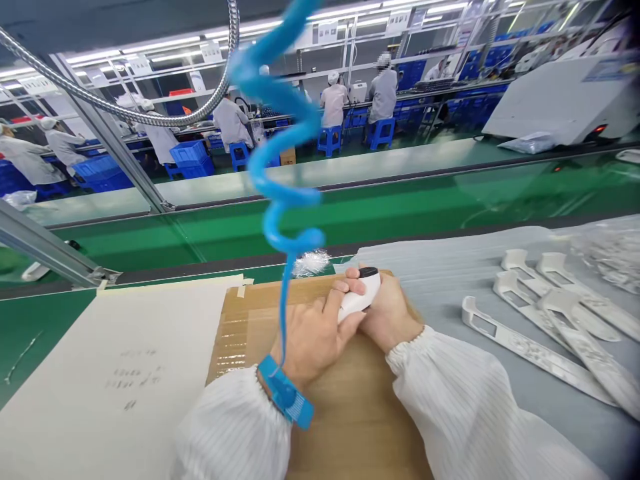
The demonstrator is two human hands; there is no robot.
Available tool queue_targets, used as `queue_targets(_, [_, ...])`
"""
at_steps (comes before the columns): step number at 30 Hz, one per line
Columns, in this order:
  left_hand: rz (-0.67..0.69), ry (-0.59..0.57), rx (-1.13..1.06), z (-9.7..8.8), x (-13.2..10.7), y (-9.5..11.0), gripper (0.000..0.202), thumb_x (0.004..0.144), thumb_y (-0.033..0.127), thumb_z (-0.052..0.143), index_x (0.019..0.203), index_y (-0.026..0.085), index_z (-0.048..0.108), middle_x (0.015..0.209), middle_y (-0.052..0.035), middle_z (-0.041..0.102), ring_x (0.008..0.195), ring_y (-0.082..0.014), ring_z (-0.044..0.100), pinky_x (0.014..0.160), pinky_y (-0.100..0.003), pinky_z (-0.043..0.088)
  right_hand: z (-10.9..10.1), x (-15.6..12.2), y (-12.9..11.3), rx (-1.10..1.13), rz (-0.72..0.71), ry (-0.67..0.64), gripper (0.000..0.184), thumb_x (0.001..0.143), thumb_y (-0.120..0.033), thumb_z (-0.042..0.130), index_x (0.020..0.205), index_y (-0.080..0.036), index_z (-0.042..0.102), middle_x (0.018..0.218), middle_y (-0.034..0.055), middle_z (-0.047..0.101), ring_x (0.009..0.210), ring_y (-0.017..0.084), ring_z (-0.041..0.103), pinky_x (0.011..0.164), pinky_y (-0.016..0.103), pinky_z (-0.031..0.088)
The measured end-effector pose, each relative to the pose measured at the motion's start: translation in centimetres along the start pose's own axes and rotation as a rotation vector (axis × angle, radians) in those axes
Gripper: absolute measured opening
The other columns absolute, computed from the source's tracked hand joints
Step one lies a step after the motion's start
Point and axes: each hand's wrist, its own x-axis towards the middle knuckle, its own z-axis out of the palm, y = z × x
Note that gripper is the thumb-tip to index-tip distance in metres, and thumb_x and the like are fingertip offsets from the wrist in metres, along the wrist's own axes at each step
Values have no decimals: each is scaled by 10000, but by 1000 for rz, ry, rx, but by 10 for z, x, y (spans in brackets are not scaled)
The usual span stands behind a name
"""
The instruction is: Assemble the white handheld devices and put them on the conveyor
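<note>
Head view: right hand (393, 317) and left hand (310, 337) grip a small white black-tipped plastic part (357, 297) together over taped cardboard (355, 413), a blue wrist strap (285, 393) circling the left wrist.

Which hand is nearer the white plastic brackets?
Right hand: nearer, just left of the white plastic brackets. Left hand: farther, on the right hand's far side; both hands close on a black-tipped white device.

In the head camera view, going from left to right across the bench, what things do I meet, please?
White paper sheet → left hand → white device → right hand → white plastic parts
</note>
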Motion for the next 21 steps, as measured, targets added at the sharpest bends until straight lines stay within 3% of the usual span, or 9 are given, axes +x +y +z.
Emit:
queue_targets(3, [-86,98,26,-1,1,-5,442,982,500,448,1322,240,557,1051,-90,747,914,-312,722,728,-415,558,-1,0,-4,-60,19,-182,493,1014,-445,351,654,-193,575,494,-20,459,588,144,577,603,262,505])
queue_targets(6, [-180,386,-60,-4,1,-18,394,976,445,498,1299,225,547,1164,-91,711,1055,-287,680,847,-426,547,-2,-1,3,-187,-11,-409,359,1007,-453,445,901,-182,656,827,26,659,852,164,651,835,300,538])
queue_targets(9, [-85,551,-163,-5,0,-24,500,939,421,584,1370,195,471,1332,-109,625,1210,-254,597,1006,-417,488,-2,-3,18,-294,-36,-475,243,970,-406,560,1034,-193,655,995,47,687,1030,186,635,979,336,503])
queue_targets(12, [30,551,-145,1,1,-19,401,973,394,531,1328,207,521,1314,-92,638,1202,-238,596,1013,-395,481,-2,-3,31,-287,-28,-414,187,944,-379,609,987,-204,659,1018,50,695,1106,198,614,1045,368,478])
queue_targets(17, [65,630,-105,7,5,-13,366,976,354,523,1297,178,546,1274,-107,657,1174,-246,607,1005,-394,482,-5,2,31,-259,-46,-398,171,935,-365,621,882,-209,668,956,43,694,1104,199,615,1079,383,460])
queue_targets(21, [126,474,-146,0,3,-27,423,968,372,547,1356,211,499,1321,-78,640,1202,-223,598,1017,-378,479,-7,3,15,-279,-7,-448,270,966,-431,556,930,-196,682,930,39,677,1056,186,625,1071,362,466])
